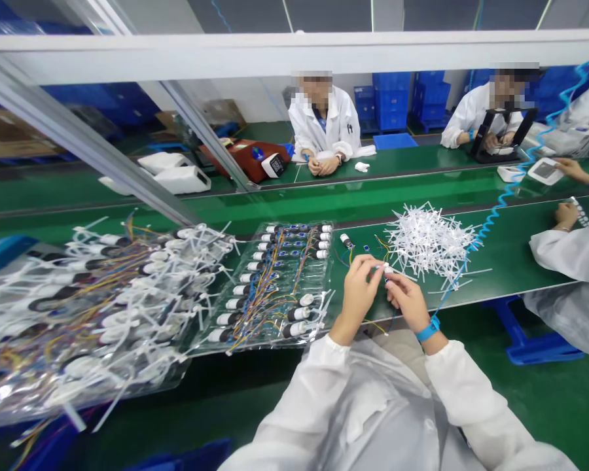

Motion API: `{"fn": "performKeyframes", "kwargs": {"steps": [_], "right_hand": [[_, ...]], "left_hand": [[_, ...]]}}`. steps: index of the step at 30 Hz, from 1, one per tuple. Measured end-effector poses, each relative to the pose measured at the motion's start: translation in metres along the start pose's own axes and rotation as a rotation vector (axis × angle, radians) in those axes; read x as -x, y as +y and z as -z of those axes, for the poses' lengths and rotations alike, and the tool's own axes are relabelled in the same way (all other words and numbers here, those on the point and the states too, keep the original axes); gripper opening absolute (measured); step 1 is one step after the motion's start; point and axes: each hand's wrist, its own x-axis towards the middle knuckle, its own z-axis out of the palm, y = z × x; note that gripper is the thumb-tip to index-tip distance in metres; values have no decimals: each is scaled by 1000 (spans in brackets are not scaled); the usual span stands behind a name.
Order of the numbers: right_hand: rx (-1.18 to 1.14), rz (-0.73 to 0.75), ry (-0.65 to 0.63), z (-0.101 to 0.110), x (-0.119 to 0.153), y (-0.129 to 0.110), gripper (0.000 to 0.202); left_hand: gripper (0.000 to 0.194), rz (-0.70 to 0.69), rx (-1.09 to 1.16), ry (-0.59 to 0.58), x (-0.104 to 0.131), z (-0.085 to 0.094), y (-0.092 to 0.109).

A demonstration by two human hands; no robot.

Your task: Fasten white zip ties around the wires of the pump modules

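Observation:
My left hand [359, 293] and my right hand [411, 302] meet at the front edge of the green bench, both with fingers pinched. Between their fingertips is a small white-ended wired part [387, 268], mostly covered by the fingers. A white strip, like a cable tie, sticks out beside it, and thin coloured wires hang below my hands. Just beyond lies a black-and-white cylindrical part [346, 241] with wires, near a tiny blue circuit board [366, 248]. To the right of my hands is a heap of white cable ties [425, 239].
Left of my hands, a clear plastic tray [330, 278] holds rows of wired cylinders. Further left, more trays [177, 383] are piled with wired parts and cable ties. A coiled blue cord [495, 209] hangs at right. Co-workers in white coats sit opposite [324, 127] and to the right.

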Motion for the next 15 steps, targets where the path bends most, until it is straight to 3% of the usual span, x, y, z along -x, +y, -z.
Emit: {"fn": "performKeyframes", "kwargs": {"steps": [6, 10, 15], "right_hand": [[-123, -119, -120, -16, -9, -5, 36], [-95, -120, -121, -12, -12, -4, 30], [-52, -149, -160, -9, -17, 1, 24]], "left_hand": [[18, -12, -32, -67, 25, 15, -5], [35, 65, -155, -60, 60, 27, -8], [50, 218, -402, -45, 98, 21, -22]]}}
